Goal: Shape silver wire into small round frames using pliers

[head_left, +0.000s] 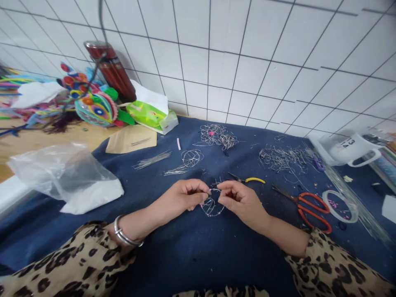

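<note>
Between both hands is a round wire hoop [213, 214] of silvery wire with small pink beads along its rim and curved wires across its inside. My left hand [188, 196] pinches its left side between thumb and fingers. On the opposite side, my right hand [243, 203] is closed in a pinch at the upper right rim. Just behind the right hand lie yellow-handled pliers [255, 180], partly hidden by it. A second round wire frame [192, 157] rests farther back beside a bundle of short wires [175, 170].
Right of me are red-handled scissors [312, 208], a round dish of pink beads [340, 206], and a white mug [352, 148]. Tangled wire [283, 158] lies behind them. At left are a plastic bag [68, 173], straight wires [153, 160], a tissue pack [151, 115] and a red thermos [113, 74].
</note>
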The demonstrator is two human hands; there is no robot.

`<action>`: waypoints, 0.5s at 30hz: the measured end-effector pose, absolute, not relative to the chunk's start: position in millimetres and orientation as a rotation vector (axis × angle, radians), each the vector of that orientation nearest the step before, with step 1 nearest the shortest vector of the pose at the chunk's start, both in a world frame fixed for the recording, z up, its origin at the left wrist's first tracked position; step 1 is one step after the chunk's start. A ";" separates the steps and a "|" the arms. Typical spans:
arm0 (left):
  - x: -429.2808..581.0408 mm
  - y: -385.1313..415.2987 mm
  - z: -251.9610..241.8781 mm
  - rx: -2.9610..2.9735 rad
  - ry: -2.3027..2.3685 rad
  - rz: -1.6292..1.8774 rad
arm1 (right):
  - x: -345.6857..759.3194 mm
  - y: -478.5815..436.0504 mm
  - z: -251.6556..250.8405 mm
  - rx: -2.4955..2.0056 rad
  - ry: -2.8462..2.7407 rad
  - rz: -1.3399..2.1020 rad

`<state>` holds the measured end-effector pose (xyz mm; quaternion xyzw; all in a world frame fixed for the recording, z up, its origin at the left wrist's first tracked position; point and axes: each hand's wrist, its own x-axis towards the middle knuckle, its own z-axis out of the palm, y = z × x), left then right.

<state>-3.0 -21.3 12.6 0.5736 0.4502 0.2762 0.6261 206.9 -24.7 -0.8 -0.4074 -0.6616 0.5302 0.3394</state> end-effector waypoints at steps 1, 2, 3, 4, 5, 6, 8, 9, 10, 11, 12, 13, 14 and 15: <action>-2.8 -21.8 12.9 1.324 1.020 0.610 | 207.2 -24.9 -0.2 -1.073 -1.729 1.365; -2.5 -22.4 13.1 1.333 1.004 0.588 | 207.2 -25.2 0.7 -1.084 -1.735 1.356; -2.2 -23.0 13.2 1.343 0.989 0.567 | 207.0 -25.3 1.6 -1.092 -1.738 1.354; -1.8 -23.6 13.2 1.351 0.975 0.548 | 206.6 -25.4 2.3 -1.096 -1.736 1.364; -1.4 -24.1 13.2 1.361 0.966 0.533 | 206.1 -25.3 3.0 -1.098 -1.728 1.385; -1.1 -24.5 13.1 1.371 0.963 0.526 | 205.5 -25.1 3.4 -1.101 -1.715 1.415; -0.7 -24.9 12.6 1.402 0.972 0.535 | 204.4 -24.5 3.9 -1.120 -1.677 1.480; -0.6 -24.9 12.2 1.425 0.982 0.547 | 204.0 -24.2 4.2 -1.135 -1.661 1.507; -0.6 -24.8 11.7 1.449 0.992 0.559 | 203.7 -23.9 4.5 -1.149 -1.654 1.530; -0.7 -24.6 10.9 1.474 1.000 0.565 | 203.5 -23.6 4.8 -1.163 -1.652 1.545; -0.8 -24.3 10.0 1.499 1.004 0.569 | 203.4 -23.5 5.1 -1.175 -1.657 1.556; -0.9 -24.1 8.9 1.522 1.005 0.570 | 203.4 -23.3 5.3 -1.184 -1.663 1.568; -0.9 -23.9 7.6 1.545 1.005 0.573 | 203.4 -23.2 5.4 -1.192 -1.664 1.581; -0.9 -23.8 6.3 1.567 1.002 0.576 | 203.5 -23.1 5.1 -1.199 -1.655 1.599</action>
